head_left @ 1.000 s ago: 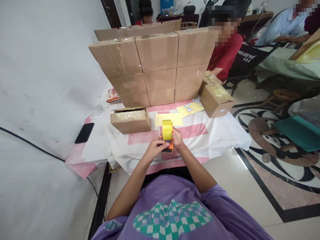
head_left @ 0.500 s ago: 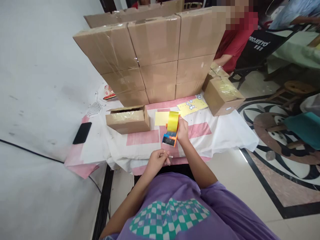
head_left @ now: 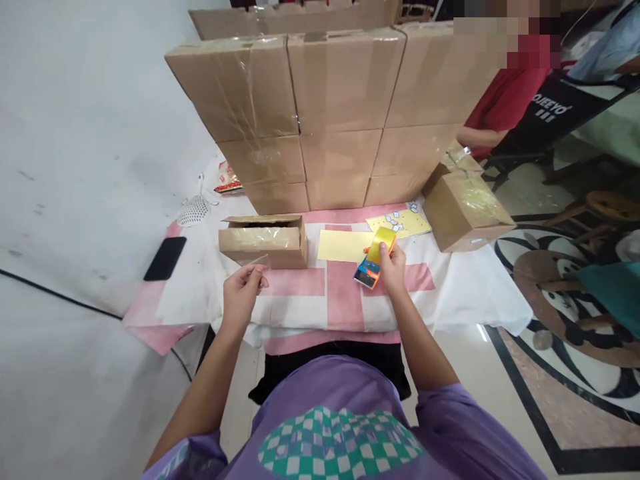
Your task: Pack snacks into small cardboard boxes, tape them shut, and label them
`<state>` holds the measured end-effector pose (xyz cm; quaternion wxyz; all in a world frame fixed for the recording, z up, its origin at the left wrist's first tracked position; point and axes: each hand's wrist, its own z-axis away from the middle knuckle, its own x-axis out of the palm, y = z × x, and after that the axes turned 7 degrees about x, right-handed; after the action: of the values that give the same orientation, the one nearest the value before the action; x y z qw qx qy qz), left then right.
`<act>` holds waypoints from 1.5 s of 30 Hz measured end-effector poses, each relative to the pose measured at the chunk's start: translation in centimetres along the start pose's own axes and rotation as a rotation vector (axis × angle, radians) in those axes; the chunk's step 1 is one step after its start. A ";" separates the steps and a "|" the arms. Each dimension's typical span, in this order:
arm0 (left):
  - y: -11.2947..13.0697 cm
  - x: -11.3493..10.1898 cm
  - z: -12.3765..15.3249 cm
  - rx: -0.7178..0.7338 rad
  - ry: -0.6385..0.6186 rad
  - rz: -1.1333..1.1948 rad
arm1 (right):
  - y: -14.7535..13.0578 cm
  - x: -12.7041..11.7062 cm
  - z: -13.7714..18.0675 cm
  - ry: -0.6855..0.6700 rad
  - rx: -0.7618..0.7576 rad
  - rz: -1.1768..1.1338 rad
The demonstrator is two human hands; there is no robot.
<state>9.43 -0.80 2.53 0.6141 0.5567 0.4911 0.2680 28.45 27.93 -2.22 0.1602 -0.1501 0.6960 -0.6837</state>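
Note:
My right hand grips a tape dispenser with a yellow roll and a blue and orange frame, held just above the cloth. My left hand is closed in a pinch on a piece of clear tape, which sticks up from the fingertips. Just beyond that hand a small cardboard box lies on the table, taped along one face, with a gap along its top edge. A plain yellow card lies between that box and the dispenser.
Stacked cardboard boxes form a wall across the table's back. More boxes stand at the right. A printed yellow sheet, a black phone and a white perforated scoop lie on the cloth. Behind sits a person in a red shirt.
My left hand has moved left and forward, towards the small box, with the piece of tape. My right hand has shifted right with the dispenser, which is now tilted. The view has shifted slightly.

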 end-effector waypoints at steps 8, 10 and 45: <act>1.6 0.1 -0.4 -0.030 -0.070 0.169 | 0.0 -2.5 0.1 0.268 -0.139 0.583; 2.1 0.2 -0.1 -0.050 -0.098 0.158 | -3.6 -1.0 1.7 0.186 -0.323 0.604; -2.0 2.2 -3.6 0.127 -0.295 -0.658 | -5.4 1.6 -19.5 -0.227 -0.262 1.065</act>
<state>6.50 2.13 0.31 0.6958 0.4387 0.5657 -0.0580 18.54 44.78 3.45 0.5374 0.1307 0.7333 -0.3955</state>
